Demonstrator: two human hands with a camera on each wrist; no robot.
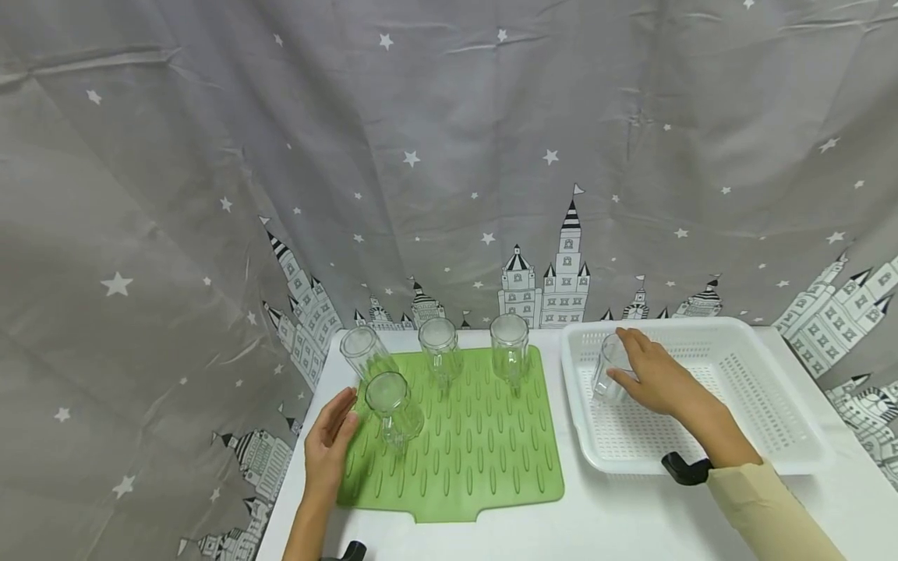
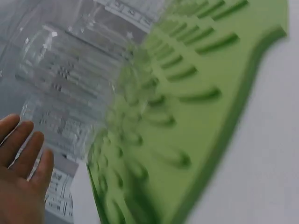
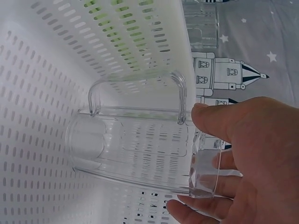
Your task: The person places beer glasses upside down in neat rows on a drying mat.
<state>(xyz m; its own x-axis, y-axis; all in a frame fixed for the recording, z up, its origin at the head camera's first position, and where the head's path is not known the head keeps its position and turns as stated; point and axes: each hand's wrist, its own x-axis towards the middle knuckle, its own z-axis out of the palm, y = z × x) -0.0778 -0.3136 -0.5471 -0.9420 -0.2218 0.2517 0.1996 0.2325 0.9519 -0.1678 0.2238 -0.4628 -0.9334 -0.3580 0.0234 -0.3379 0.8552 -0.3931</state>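
Note:
Inside the white plastic basket (image 1: 786, 389), a clear glass mug (image 1: 612, 366) stands at the left end. My right hand (image 1: 655, 378) holds this mug by its thick base, thumb on one side and fingers on the other; in the right wrist view its handle (image 3: 138, 79) faces the basket wall and its mouth points at the basket floor. Several like mugs stand upside down on a green drying mat (image 1: 484, 460). My left hand (image 1: 328, 440) is at the mat's left edge with relaxed fingers, beside the nearest glass mug (image 1: 393, 405), and holds nothing.
Along the mat's far edge are a left mug (image 1: 366, 352), a middle mug (image 1: 440, 348) and a right mug (image 1: 510, 347). The basket's raised rim (image 1: 582, 452) borders the right hand's space. Behind the white table (image 1: 519, 538) hangs a grey curtain (image 1: 449, 195) with castles.

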